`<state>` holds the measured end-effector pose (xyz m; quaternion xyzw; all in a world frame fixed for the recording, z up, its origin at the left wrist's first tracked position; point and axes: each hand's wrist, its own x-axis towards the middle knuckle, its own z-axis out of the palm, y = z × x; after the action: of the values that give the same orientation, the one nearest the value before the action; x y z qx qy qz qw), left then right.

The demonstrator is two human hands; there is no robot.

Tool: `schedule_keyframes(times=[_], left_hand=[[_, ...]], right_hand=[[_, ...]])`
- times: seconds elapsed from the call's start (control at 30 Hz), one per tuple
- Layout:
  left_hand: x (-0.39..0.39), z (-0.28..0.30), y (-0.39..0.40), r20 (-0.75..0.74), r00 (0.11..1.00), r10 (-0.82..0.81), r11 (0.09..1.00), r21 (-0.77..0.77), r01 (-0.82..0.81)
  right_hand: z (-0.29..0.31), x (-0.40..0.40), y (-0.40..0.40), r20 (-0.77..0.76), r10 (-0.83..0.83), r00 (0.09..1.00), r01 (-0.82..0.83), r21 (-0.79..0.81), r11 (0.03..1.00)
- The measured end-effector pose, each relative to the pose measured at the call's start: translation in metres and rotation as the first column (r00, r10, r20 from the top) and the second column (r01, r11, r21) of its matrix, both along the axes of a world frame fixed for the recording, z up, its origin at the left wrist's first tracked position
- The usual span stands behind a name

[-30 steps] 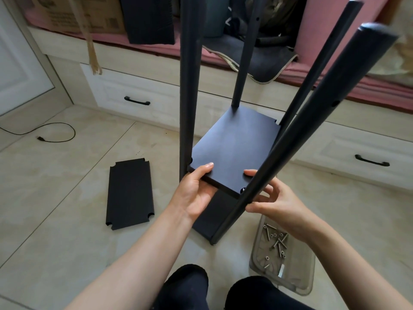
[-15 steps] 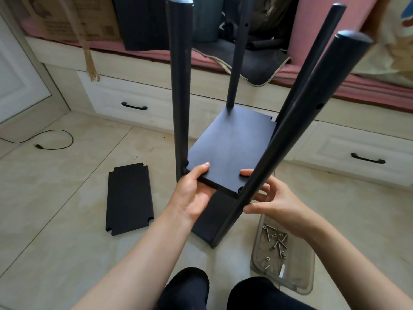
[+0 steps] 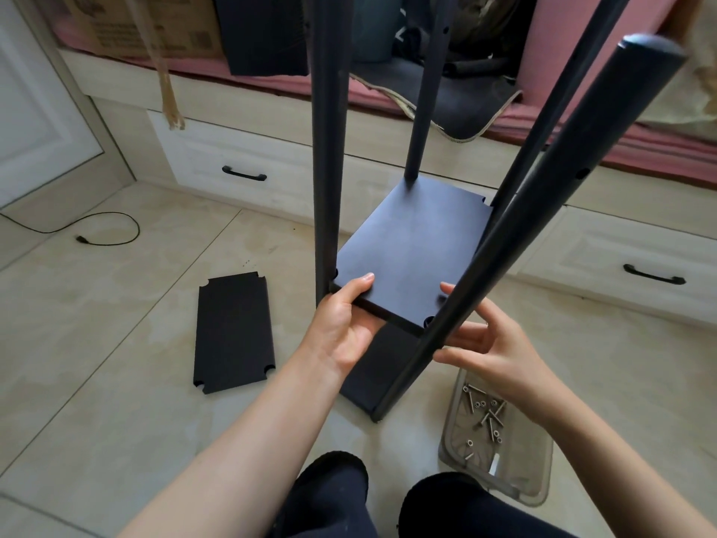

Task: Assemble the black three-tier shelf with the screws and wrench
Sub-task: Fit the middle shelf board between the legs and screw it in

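matte black shelf board between four upright round black poles

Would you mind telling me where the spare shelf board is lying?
In the head view, the spare shelf board lies flat on the floor tiles, left of the left hand and the near-left pole.

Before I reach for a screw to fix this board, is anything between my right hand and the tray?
Nothing visible blocks it. The right hand is beside the near right pole, and the clear tray of screws sits on the floor just below it, its top open. The left hand holds the middle board.
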<state>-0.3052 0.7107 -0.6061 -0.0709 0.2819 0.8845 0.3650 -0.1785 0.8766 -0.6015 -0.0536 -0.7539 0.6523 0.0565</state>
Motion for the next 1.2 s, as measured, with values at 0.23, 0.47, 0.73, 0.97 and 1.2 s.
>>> schedule_keyframes(times=[0.23,0.47,0.73,0.97,1.2], left_hand=[[0.0,-0.001,-0.005,-0.019,1.0,0.01,1.0,-0.01,-0.01],[0.003,0.002,-0.006,-0.026,0.999,0.027,0.999,-0.028,-0.028],[0.003,0.0,-0.003,0.008,0.999,0.052,0.997,-0.052,-0.052],[0.002,-0.002,-0.006,-0.026,0.999,0.037,0.999,-0.025,-0.037],[0.003,-0.004,-0.008,-0.089,0.996,0.026,0.999,-0.039,-0.03]], right_hand=[[-0.004,0.004,-0.004,-0.068,-0.024,0.997,0.027,0.044,0.999],[-0.006,0.01,-0.013,-0.169,-0.091,0.982,0.118,0.162,0.98],[-0.005,0.014,-0.014,-0.213,-0.085,0.973,0.175,0.454,0.874],[-0.004,0.011,-0.011,-0.232,-0.04,0.972,0.161,0.528,0.834],[-0.012,0.008,-0.009,-0.231,-0.062,0.971,0.164,0.454,0.876]])
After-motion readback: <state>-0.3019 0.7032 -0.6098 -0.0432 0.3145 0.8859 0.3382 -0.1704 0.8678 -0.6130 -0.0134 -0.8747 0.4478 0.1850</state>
